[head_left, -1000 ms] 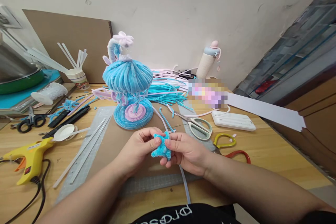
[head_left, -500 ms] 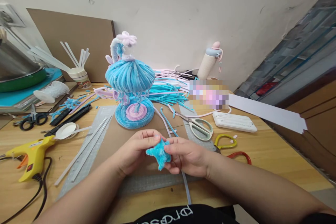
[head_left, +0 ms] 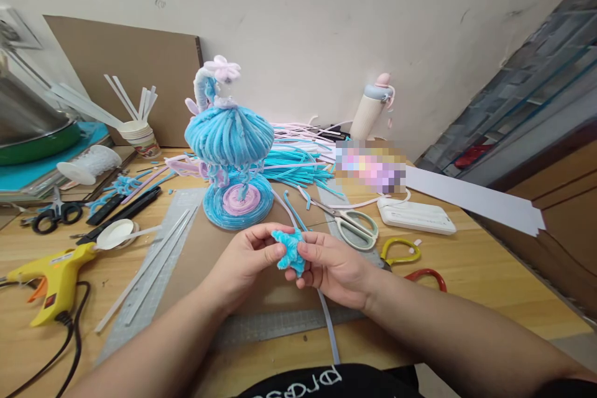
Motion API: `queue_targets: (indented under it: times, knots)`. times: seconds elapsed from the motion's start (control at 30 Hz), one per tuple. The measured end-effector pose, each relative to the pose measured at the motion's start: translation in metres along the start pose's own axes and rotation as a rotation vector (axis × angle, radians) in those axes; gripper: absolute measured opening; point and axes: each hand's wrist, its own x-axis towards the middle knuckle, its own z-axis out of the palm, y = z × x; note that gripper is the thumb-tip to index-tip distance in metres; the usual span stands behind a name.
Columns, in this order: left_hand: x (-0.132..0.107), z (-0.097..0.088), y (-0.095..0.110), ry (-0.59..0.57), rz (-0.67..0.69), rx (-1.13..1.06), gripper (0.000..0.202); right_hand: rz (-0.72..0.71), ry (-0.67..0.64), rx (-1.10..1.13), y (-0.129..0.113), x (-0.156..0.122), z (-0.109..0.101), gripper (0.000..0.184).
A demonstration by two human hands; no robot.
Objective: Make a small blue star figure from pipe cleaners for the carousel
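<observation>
Both hands hold one small blue fuzzy pipe-cleaner star (head_left: 289, 249) above a brown cardboard sheet (head_left: 205, 255). My left hand (head_left: 247, 264) pinches its left side with thumb and fingers. My right hand (head_left: 333, 267) grips its right side, fingers curled. Just beyond them stands a blue pipe-cleaner mushroom-shaped model (head_left: 229, 143) with a pink-and-blue coiled base and a pale pink flower on top.
A yellow glue gun (head_left: 51, 277) with a black cord lies at the left, beside glue sticks (head_left: 152, 264) and black scissors (head_left: 53, 214). White-handled scissors (head_left: 352, 224), yellow and red handled pliers (head_left: 410, 261), a white case (head_left: 415, 214) and loose blue pipe cleaners (head_left: 293, 168) lie at the right.
The hands turned the blue star between the fingers; it dipped lower half a second ago and is now raised slightly again. Nothing else on the table moved.
</observation>
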Motion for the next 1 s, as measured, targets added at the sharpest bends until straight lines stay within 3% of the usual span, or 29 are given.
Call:
queue_targets:
  times: [0.57,0.77,0.87,1.0]
  knots:
    - [-0.0001,0.0037,0.0000,-0.095,-0.065,-0.084,0.020,-0.003,0.015,-0.044,0.0056,-0.0017,0.0023,0.025]
    - [-0.0006,-0.0001,0.0038,-0.148,-0.149,-0.114,0.024,0.010,-0.103,-0.027,0.0016,-0.0024,0.0004,0.031]
    - [0.0009,-0.0002,0.0054,-0.049,-0.140,-0.128,0.029,0.024,-0.020,0.004,-0.0001,-0.0003,-0.0021,0.022]
    - [0.0025,0.0014,0.0065,0.089,0.024,-0.145,0.028,0.016,0.065,0.117,-0.0030,0.0021,-0.0031,0.028]
